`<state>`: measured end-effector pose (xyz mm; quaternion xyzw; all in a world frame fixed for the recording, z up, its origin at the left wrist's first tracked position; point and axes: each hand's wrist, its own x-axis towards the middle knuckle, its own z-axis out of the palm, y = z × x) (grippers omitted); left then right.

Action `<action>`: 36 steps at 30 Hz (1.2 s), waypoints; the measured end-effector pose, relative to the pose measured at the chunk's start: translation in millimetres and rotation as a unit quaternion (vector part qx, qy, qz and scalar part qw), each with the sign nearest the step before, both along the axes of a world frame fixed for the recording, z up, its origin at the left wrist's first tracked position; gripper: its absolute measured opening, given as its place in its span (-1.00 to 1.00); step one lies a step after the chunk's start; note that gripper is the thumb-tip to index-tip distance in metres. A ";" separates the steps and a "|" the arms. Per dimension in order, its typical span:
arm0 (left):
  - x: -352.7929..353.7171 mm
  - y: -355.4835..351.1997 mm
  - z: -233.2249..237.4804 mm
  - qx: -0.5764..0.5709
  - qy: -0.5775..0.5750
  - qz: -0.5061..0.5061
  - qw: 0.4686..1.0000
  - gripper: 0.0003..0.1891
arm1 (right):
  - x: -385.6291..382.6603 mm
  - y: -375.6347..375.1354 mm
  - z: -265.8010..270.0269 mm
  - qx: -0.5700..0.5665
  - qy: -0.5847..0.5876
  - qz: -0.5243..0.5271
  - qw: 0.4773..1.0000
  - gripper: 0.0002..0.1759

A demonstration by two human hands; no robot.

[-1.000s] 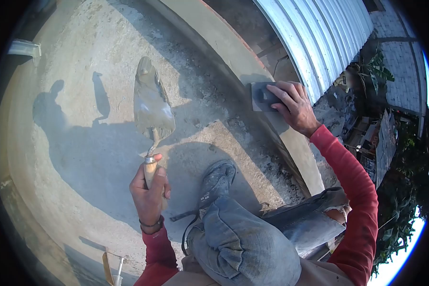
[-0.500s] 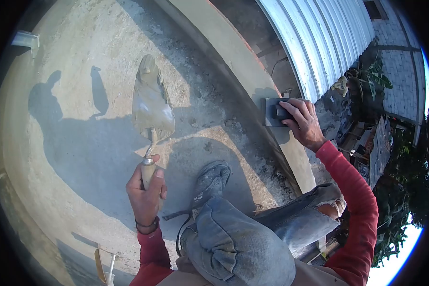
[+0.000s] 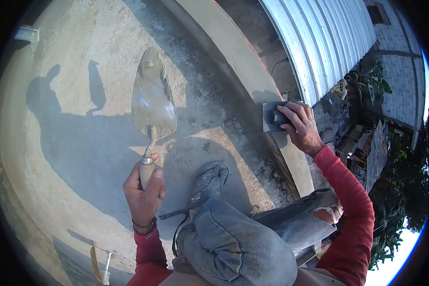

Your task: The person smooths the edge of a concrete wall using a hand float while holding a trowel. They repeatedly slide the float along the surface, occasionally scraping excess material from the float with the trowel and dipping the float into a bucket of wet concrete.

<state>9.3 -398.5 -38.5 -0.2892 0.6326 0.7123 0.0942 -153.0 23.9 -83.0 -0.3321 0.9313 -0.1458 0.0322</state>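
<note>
My left hand [image 3: 144,186] is closed round the wooden handle of a trowel [image 3: 152,107], whose wide blade points away from me. Wet grey mortar [image 3: 150,62] coats the blade, with a lump near its tip. On the right, my right hand [image 3: 302,126] grips the dark handle of a small flat hand float [image 3: 273,117]. The float rests on top of a low plastered wall [image 3: 248,71], overhanging its inner edge a little. Fingers and thumb hide part of the float's handle.
A rough concrete floor [image 3: 176,190] lies inside the wall, under my shoe [image 3: 209,183]. Beyond the wall are a corrugated metal roof [image 3: 319,43], stacked scrap [image 3: 360,145] and plants [image 3: 376,83]. A pipe end [image 3: 27,34] juts in at upper left; another pipe [image 3: 106,269] stands at lower left.
The float has tilted slightly and shifted a little on the wall top, with my right hand on it. The trowel stays in my left hand, nearly still. The view has shifted slightly.
</note>
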 end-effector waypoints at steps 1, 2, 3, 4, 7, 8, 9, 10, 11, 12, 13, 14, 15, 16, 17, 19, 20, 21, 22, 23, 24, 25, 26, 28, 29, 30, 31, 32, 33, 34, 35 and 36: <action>0.9 1.4 -0.1 0.001 0.000 0.005 1.000 -0.65 | 6.3 6.3 0.6 0.013 0.002 0.002 1.000 -0.35; 1.6 2.2 0.7 -0.003 -0.005 0.000 1.000 -0.65 | 10.4 8.6 1.5 0.025 0.003 -0.002 1.000 -0.36; 0.8 2.2 0.8 -0.007 -0.008 -0.006 1.000 -0.65 | -13.0 -9.2 -2.6 0.000 0.023 -0.008 1.000 -0.38; 1.4 1.7 1.5 -0.009 -0.006 -0.007 1.000 -0.65 | -54.5 -41.5 -10.2 -0.026 0.041 -0.013 0.999 -0.40; 4.4 4.4 2.7 0.014 -0.005 0.005 1.000 -0.65 | -184.2 -132.7 -33.8 -0.092 0.172 -0.009 0.981 -0.51; 2.3 6.0 4.6 0.012 -0.013 0.017 1.000 -0.64 | -223.1 -158.6 -38.5 -0.102 0.156 -0.031 0.982 -0.52; 0.1 5.5 6.2 0.010 -0.021 0.025 0.999 -0.64 | -240.3 -173.3 -35.5 -0.111 0.140 -0.056 0.982 -0.54; 0.0 3.4 7.5 0.009 -0.023 0.019 1.000 -0.64 | -233.1 -166.4 -36.5 -0.111 0.139 -0.062 0.982 -0.54; 2.0 1.3 9.1 0.007 -0.019 0.014 1.000 -0.64 | -218.4 -154.7 -38.1 -0.096 0.150 -0.025 0.984 -0.52; 1.5 0.7 8.3 0.008 -0.010 0.014 1.000 -0.64 | -203.0 -140.3 -35.9 -0.079 0.165 0.017 0.983 -0.50; 0.0 0.3 6.8 0.014 -0.009 0.016 1.000 -0.64 | -159.2 -116.3 -24.9 -0.061 0.137 0.023 0.988 -0.50; -0.4 -0.5 6.2 0.000 0.001 0.007 1.000 -0.65 | -113.4 -86.7 -10.9 -0.046 0.077 0.013 0.996 -0.47; -0.6 -0.5 4.3 -0.014 0.009 -0.001 1.000 -0.66 | -69.4 -53.3 -5.2 -0.010 0.041 -0.007 0.999 -0.41; 0.3 -0.3 2.1 -0.009 0.005 0.002 1.000 -0.66 | -31.4 -18.3 0.2 -0.004 0.021 -0.003 1.000 -0.38; 1.2 -0.2 0.2 -0.014 0.007 0.003 1.000 -0.66 | 1.2 7.8 5.2 0.023 0.007 -0.015 1.000 -0.37; 0.8 0.6 -0.6 -0.022 0.014 0.000 1.000 -0.66 | 12.8 12.7 11.2 0.036 -0.021 -0.032 0.999 -0.36; 0.1 2.0 -0.6 -0.021 0.011 -0.001 1.000 -0.66 | -1.8 8.0 1.6 0.017 0.005 -0.026 0.999 -0.37; -1.0 3.5 -0.6 -0.021 0.008 -0.001 1.000 -0.65 | -24.2 -8.3 -3.4 -0.002 0.031 -0.020 0.999 -0.39; -1.5 4.7 0.0 -0.021 0.009 -0.004 1.000 -0.65 | -62.2 -40.2 -6.4 -0.022 0.037 -0.040 0.998 -0.43; -2.1 5.5 1.6 -0.016 0.008 0.000 1.000 -0.65 | -105.9 -71.2 -17.7 -0.054 0.083 -0.041 0.994 -0.47; -1.4 7.3 3.2 -0.012 0.005 0.005 1.000 -0.65 | -153.3 -98.5 -31.5 -0.076 0.135 -0.037 0.987 -0.50; -0.5 9.7 4.3 -0.015 0.005 0.005 1.000 -0.65 | -195.3 -123.1 -37.8 -0.101 0.163 -0.027 0.981 -0.52; -1.6 10.3 5.4 -0.019 0.003 0.009 1.000 -0.65 | -228.7 -145.5 -40.3 -0.117 0.146 -0.032 0.982 -0.54; -0.9 7.0 8.1 -0.023 -0.002 0.006 1.000 -0.65 | -230.5 -150.5 -38.1 -0.131 0.127 -0.045 0.982 -0.55; 0.3 5.4 8.2 -0.024 0.001 0.000 1.000 -0.65 | -210.5 -136.4 -37.6 -0.104 0.137 -0.014 0.985 -0.53; -1.1 4.3 6.2 -0.022 0.006 -0.005 1.000 -0.65 | -184.9 -120.5 -30.9 -0.075 0.150 0.019 0.986 -0.51; -2.6 3.1 4.3 -0.016 0.006 -0.003 1.000 -0.65 | -140.4 -95.5 -20.5 -0.068 0.109 0.028 0.991 -0.47; -3.3 2.4 2.6 -0.011 0.009 -0.004 1.000 -0.65 | -94.5 -68.6 -6.5 -0.030 0.055 0.015 0.998 -0.42; -2.5 2.6 1.1 -0.007 0.010 -0.003 1.000 -0.65 | -52.1 -37.5 -1.6 0.003 0.020 -0.002 1.000 -0.38; -0.6 3.2 0.5 -0.004 0.005 0.002 1.000 -0.65 | -14.8 -7.0 4.2 0.009 0.012 0.010 1.000 -0.35; -0.6 2.9 -0.3 -0.009 0.010 -0.003 1.000 -0.65 | 16.2 17.2 9.1 0.039 0.002 0.018 0.999 -0.33; -0.7 2.7 -0.6 -0.016 0.018 -0.007 1.000 -0.65 | 29.0 17.9 19.1 0.046 -0.007 0.028 0.999 -0.32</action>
